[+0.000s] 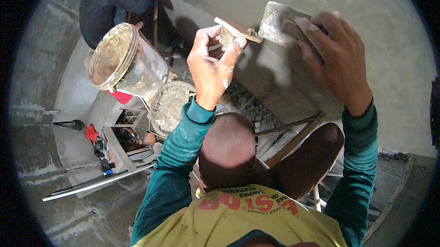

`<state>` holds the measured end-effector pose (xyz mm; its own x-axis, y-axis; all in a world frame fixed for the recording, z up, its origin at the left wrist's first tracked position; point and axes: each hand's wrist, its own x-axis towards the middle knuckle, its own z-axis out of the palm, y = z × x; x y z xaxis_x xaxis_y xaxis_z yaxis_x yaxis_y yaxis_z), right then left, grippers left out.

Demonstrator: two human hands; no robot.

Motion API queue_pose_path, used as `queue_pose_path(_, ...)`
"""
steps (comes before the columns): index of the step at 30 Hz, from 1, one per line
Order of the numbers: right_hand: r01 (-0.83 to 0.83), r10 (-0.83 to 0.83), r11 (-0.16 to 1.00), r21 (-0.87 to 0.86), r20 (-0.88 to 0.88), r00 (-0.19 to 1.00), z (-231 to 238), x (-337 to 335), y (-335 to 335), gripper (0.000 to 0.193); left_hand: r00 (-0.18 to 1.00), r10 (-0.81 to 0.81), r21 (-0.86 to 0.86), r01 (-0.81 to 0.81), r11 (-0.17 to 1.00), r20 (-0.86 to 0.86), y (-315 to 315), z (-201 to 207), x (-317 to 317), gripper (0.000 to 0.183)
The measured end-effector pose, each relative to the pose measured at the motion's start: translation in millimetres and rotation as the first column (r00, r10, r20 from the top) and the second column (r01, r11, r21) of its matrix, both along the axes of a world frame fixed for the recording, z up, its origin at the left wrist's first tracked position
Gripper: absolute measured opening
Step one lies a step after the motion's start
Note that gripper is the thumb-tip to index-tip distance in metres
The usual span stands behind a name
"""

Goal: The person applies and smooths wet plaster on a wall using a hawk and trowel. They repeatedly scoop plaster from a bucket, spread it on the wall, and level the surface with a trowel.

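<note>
In my left hand [211, 61] I pinch a flat, reddish-tan tile piece [233, 27] by its edges, with grey mortar clinging to its underside and end. My right hand [337, 54] is wrapped round a metal trowel [277, 21] whose blade is smeared with wet mortar; its handle is hidden by my fingers. The blade's left edge meets or nearly meets the tile's right end. Both hands are raised in front of a grey plastered wall. Below and left of my left hand is a round container of wet mortar [167, 107].
A mortar-stained bucket [151, 70] stands left of my left hand. Beyond it a person in dark clothes [112, 11] works at the wall. Wooden boards [293, 144] and rubble [259, 112] lie below my hands. A long white strip [101, 185] and red cloth [91, 132] are at left.
</note>
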<state>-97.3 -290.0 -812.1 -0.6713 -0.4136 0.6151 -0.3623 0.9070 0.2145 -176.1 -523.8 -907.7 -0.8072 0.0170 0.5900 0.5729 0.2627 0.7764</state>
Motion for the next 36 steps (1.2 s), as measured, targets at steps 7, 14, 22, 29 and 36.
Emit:
queue_pose_path(7,-0.087,0.077,0.985,0.149,0.076,0.994,-12,-8,-7,0.035,1.000,0.000,-0.049,0.001,0.999,0.030,1,13,-1,0.041)
queue_pose_path(14,-0.266,0.234,0.958,0.106,0.247,0.940,-45,13,-8,0.032,1.000,-0.003,-0.034,0.004,0.999,0.018,5,22,-12,0.044)
queue_pose_path(22,0.126,-0.123,0.989,0.081,-0.042,0.992,-27,7,15,0.044,0.997,0.030,-0.034,-0.027,0.999,0.073,-1,12,-5,0.039)
queue_pose_path(29,0.109,-0.094,0.989,0.098,-0.139,0.986,-38,1,-3,0.042,0.973,0.128,-0.253,-0.175,0.951,-0.194,12,4,-8,0.041)
queue_pose_path(36,0.089,-0.074,0.988,0.128,-0.112,0.991,-29,0,-24,0.036,0.937,0.112,-0.333,-0.227,0.915,-0.330,22,1,-13,0.035)
